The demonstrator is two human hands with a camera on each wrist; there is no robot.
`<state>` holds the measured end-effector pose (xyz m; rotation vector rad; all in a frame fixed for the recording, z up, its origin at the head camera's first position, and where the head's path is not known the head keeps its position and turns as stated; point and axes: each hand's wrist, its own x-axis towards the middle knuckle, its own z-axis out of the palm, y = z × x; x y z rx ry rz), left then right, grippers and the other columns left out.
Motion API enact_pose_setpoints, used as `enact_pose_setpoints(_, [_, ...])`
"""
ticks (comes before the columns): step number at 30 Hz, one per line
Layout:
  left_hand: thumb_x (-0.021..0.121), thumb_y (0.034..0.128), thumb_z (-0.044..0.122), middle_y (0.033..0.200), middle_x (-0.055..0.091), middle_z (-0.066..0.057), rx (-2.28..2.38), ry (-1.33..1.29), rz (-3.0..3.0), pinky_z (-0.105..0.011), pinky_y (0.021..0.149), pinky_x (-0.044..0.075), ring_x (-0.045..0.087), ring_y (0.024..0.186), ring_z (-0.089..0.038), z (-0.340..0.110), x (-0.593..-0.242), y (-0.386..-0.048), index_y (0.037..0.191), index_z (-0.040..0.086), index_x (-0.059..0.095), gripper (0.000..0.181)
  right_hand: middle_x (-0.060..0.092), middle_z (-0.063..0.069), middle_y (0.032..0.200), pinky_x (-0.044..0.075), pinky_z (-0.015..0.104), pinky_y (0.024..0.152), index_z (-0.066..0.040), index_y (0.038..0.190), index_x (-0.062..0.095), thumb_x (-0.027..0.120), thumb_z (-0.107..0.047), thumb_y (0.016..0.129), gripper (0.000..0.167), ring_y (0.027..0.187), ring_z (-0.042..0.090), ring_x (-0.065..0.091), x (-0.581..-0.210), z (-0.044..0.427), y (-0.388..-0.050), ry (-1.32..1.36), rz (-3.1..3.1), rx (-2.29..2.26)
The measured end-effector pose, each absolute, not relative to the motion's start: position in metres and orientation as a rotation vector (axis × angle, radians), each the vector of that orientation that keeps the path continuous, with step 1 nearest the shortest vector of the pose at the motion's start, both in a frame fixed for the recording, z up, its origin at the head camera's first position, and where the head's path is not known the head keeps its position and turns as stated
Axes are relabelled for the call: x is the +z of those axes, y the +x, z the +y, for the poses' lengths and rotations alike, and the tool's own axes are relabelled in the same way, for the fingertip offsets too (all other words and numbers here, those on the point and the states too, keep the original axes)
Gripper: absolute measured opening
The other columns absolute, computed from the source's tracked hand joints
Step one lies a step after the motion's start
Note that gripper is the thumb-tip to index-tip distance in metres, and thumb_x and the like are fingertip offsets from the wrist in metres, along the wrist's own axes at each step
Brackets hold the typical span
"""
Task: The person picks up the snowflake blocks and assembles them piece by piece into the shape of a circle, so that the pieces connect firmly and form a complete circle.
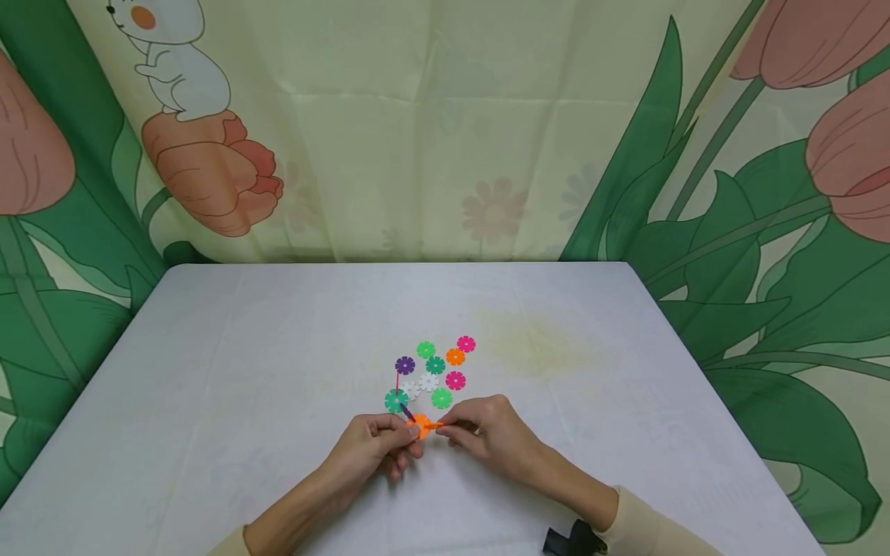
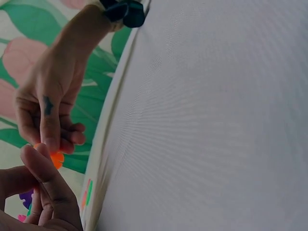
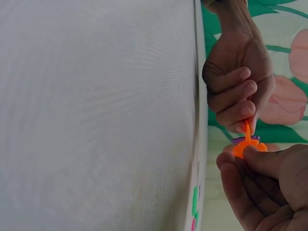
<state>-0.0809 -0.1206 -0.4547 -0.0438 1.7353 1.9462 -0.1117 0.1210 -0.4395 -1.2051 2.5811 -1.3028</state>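
Note:
In the head view, my left hand [image 1: 371, 448] pinches an orange notched plastic disc [image 1: 422, 423] between thumb and fingers. The right hand [image 1: 494, 436] pinches a second orange disc, seen edge-on in the head view and flat-on in the right wrist view [image 3: 249, 147]. Both orange discs touch, set crosswise. A purple disc [image 1: 407, 413], edge-on, runs from the left-hand disc to a teal disc [image 1: 395, 401]. From there an edge-on pink disc [image 1: 398, 381] leads up to another purple disc [image 1: 405, 365]. Fingers partly hide the joint.
Loose discs lie just beyond the hands: white [image 1: 429, 382], light green [image 1: 441, 398], pink [image 1: 455, 380], orange [image 1: 455, 356] and several others. They rest on a white-covered table [image 1: 278, 347]. A patterned curtain [image 1: 417, 154] hangs behind it. A black strap [image 1: 573, 539] is by the right sleeve.

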Motion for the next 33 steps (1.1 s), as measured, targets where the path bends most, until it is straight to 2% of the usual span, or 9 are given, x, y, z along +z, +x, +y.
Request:
enact_pose_setpoints(5, [0.072, 0.1002, 0.021, 0.081, 0.075, 0.001, 1.942, -0.058, 1.733, -0.022, 0.058, 0.055, 0.058, 0.063, -0.009, -0.120, -0.455, -0.080, 0.093, 0.003, 0.071, 0.019, 0.081, 0.007, 0.083, 0.060, 0.013, 0.072, -0.003, 0.097, 0.082, 0.080, -0.004, 0.093, 0.005, 0.068, 0.004, 0.072, -0.442, 0.120, -0.111, -1.190, 2.588, -1.310])
enact_pose_setpoints(12, [0.072, 0.1008, 0.024, 0.082, 0.074, 0.002, 1.931, -0.066, 1.725, -0.022, 0.060, 0.055, 0.059, 0.064, -0.009, -0.122, -0.456, -0.079, 0.102, -0.002, 0.070, 0.026, 0.082, 0.006, 0.085, 0.060, 0.012, 0.072, -0.004, 0.098, 0.083, 0.082, -0.003, 0.090, 0.008, 0.069, -0.001, 0.071, -0.442, 0.118, -0.108, -1.174, 2.620, -1.287])
enact_pose_setpoints(20, [0.074, 0.0992, 0.026, 0.085, 0.073, 0.001, 1.936, -0.079, 1.724, -0.022, 0.062, 0.057, 0.059, 0.065, -0.009, -0.122, -0.457, -0.079, 0.102, 0.002, 0.071, 0.025, 0.082, 0.003, 0.083, 0.059, 0.010, 0.069, -0.007, 0.094, 0.084, 0.085, -0.007, 0.089, 0.005, 0.070, -0.006, 0.070, -0.440, 0.116, -0.107, -1.126, 2.658, -1.291])
enact_pose_setpoints(27, [0.074, 0.0996, 0.029, 0.087, 0.075, 0.000, 1.952, -0.096, 1.711, -0.023, 0.064, 0.059, 0.060, 0.065, -0.010, -0.122, -0.456, -0.080, 0.104, 0.002, 0.072, 0.027, 0.082, 0.005, 0.083, 0.060, 0.012, 0.067, -0.005, 0.095, 0.083, 0.084, -0.004, 0.089, 0.006, 0.069, -0.003, 0.072, -0.441, 0.114, -0.107, -1.117, 2.648, -1.340])
enact_pose_setpoints(33, [0.075, 0.0993, 0.031, 0.090, 0.077, 0.000, 1.964, -0.124, 1.694, -0.024, 0.064, 0.060, 0.062, 0.065, -0.010, -0.121, -0.455, -0.080, 0.107, 0.002, 0.072, 0.030, 0.083, 0.004, 0.087, 0.060, 0.013, 0.069, -0.005, 0.098, 0.083, 0.085, -0.007, 0.089, 0.009, 0.074, 0.000, 0.076, -0.438, 0.109, -0.104, -1.048, 2.671, -1.348])
